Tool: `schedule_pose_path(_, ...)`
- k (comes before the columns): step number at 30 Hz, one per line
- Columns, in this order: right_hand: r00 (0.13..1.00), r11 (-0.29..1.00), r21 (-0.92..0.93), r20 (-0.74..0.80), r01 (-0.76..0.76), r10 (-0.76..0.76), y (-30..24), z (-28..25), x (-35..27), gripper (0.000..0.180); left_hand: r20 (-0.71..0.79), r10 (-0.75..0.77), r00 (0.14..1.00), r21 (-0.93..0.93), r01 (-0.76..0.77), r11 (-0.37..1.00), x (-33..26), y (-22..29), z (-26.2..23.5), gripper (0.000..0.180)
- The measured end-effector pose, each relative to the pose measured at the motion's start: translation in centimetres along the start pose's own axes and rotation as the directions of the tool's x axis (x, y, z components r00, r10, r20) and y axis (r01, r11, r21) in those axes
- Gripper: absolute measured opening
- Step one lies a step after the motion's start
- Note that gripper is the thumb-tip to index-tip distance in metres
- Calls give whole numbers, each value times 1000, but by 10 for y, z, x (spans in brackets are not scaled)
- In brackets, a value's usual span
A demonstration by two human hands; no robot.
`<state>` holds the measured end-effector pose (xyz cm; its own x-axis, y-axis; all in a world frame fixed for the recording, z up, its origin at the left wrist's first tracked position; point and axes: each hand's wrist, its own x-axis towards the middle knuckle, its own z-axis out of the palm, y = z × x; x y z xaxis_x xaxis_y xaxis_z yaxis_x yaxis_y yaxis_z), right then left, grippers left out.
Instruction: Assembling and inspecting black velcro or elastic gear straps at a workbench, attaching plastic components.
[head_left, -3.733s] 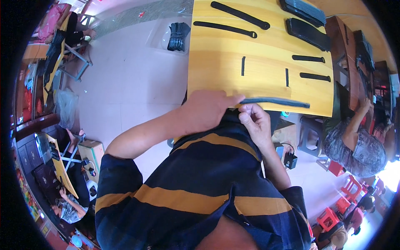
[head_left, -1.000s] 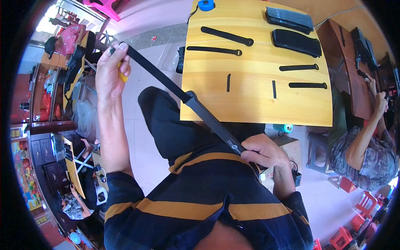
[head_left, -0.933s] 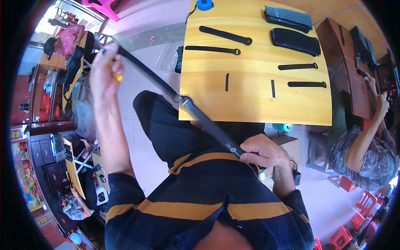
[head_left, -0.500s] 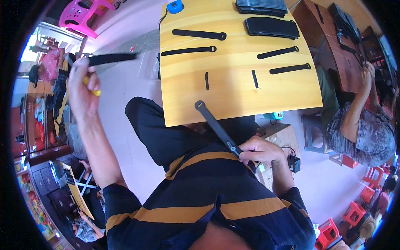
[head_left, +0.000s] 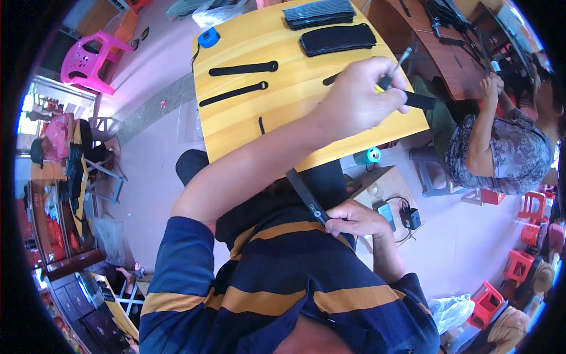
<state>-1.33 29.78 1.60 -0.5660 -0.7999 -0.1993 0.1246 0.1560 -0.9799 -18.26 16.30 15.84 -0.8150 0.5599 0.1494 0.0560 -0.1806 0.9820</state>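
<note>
My left hand (head_left: pixel 362 97) reaches across the wooden board, closed on a black strap (head_left: pixel 420 100) that sticks out past the board's right edge. Gripped with it is a small tool (head_left: pixel 384 82) with a yellow-and-black handle and a pale shaft; its exact kind is unclear. Low in front of my body, my right hand (head_left: pixel 356 219) pinches the end of another black strap (head_left: pixel 305 193), whose far end is hidden under my left forearm. On the board (head_left: pixel 283 138) lie two black looped straps (head_left: pixel 243 68) at left and a short black strip (head_left: pixel 261 125). My left hand covers the straps at right.
Two stacks of black straps (head_left: pixel 337 40) and a blue tape measure (head_left: pixel 208 38) sit on the board's far side. A cardboard box (head_left: pixel 383 183) bearing a black adapter (head_left: pixel 409 218) stands at right. Beyond it, another person (head_left: pixel 501 147) sits by a brown table (head_left: pixel 454 65).
My left hand has swung from far left across the board to its right side, still holding the strap and tool. My right hand keeps its strap. The view has shifted slightly.
</note>
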Motion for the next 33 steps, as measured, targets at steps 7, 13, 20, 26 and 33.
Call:
schedule_pose_path(7, 999, 1000, -13, 30, -26, 27, 2, -8, -5, 33, -205, -295, 933, 167, 331, 929, 36, -113, 4, 14)
schedule_pose_path(13, 997, 999, 8, 69, -40, 40, 15, -19, 0, 35, -385, -219, 896, 482, 398, 781, 26, -142, -13, 14)
schedule_pose_path(20, 977, 998, 1, 203, -67, 65, 8, -38, 23, 35, -484, -156, 861, 562, 442, 699, 23, -153, -16, 19)
schedule_pose_path(26, 938, 998, -6, 343, -59, 57, 10, -50, 44, 33, -535, -214, 817, 512, 516, 687, 26, -147, -12, 24)
schedule_pose_path(33, 908, 995, 11, 410, -99, 86, 5, -56, 60, 33, -511, -282, 812, 530, 556, 641, 15, -144, -9, 27)
